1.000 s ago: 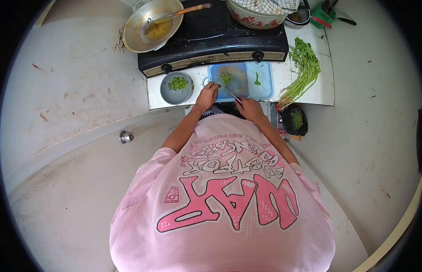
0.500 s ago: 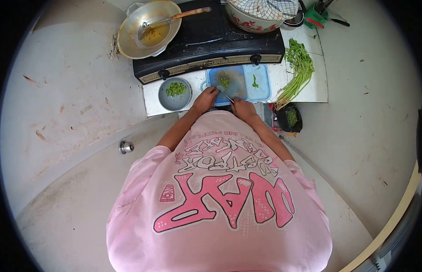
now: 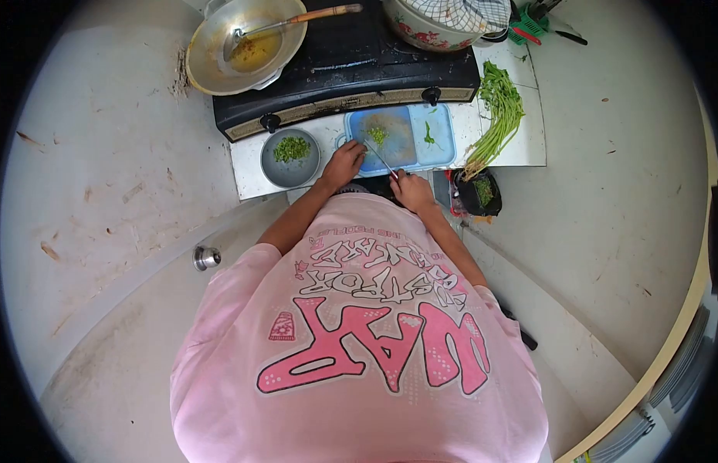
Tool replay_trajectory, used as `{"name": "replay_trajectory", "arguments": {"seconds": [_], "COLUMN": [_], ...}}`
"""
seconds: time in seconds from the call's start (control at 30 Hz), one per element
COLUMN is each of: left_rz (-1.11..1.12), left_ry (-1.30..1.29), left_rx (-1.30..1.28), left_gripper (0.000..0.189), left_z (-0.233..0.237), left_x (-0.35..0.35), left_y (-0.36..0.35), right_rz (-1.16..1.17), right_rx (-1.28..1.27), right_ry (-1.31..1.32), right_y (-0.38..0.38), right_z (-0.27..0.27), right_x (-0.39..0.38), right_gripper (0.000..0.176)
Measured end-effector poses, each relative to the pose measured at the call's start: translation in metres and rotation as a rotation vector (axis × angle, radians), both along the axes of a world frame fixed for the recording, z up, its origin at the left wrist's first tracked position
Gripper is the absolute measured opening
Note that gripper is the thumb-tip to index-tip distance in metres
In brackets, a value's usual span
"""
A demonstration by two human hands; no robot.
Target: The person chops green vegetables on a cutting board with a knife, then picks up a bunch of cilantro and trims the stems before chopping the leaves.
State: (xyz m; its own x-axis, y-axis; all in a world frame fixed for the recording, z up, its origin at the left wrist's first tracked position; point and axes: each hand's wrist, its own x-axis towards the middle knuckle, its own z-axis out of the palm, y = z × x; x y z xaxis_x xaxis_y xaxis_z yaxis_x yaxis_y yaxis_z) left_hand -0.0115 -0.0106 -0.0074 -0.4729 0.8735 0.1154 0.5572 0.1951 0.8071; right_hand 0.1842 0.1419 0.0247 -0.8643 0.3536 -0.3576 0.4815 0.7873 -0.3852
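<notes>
White counter: slim steel knife, right hand closed round it, slants over blue plastic board toward bent-fingered left hand, whose hold is unclear.

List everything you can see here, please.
Cutting board: one, blue, on white counter
Knife: one, silver blade, over board
Bowl: one, grey, left of board
Chopped greens: two piles, green, bowl and board
Leafy sprig: one, green, board's right
Stove: one, black, behind board
Wok: one, metallic, stove's left
Wooden-handled utensil: one, brown, in wok
Floral pot: one, cream, stove's right
Checked cloth: one, white, over pot
Leafy bunch: one, green, counter's right
Container: one, black, by bunch's roots
Basket: one, green, far right
Round knob: one, silver, lower left
T-shirt: one, pink, worn
Left fingers: one hand, bare, board's edge
Right fingers: one hand, bare, holding knife
</notes>
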Motion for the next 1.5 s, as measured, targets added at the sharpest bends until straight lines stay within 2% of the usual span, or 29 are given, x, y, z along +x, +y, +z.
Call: {"name": "replay_trajectory", "arguments": {"seconds": [0.57, 0.77, 1.03, 1.5], "left_rz": [-0.028, -0.004, 0.022, 0.046], "left_ry": [0.033, 0.018, -0.037, -0.041], "left_rx": [0.000, 0.035, 0.043, 0.006], "left_gripper": [0.016, 0.014, 0.011, 0.012], "left_z": [0.003, 0.001, -0.001, 0.003], "left_x": [0.000, 0.001, 0.003, 0.004], "left_y": [-0.003, -0.002, -0.002, -0.001], "right_rz": [-0.105, -0.126, -0.112, -0.068], "right_rx": [-0.006, 0.003, 0.039, -0.024], "right_ry": [-0.084, -0.007, -0.044, -0.046], "right_y": [-0.032, -0.035, -0.031, -0.034], "right_z": [0.002, -0.010, -0.004, -0.001], "right_x": [-0.005, -0.019, 0.005, 0.003], "right_gripper": [0.041, 0.041, 0.040, 0.040]}}
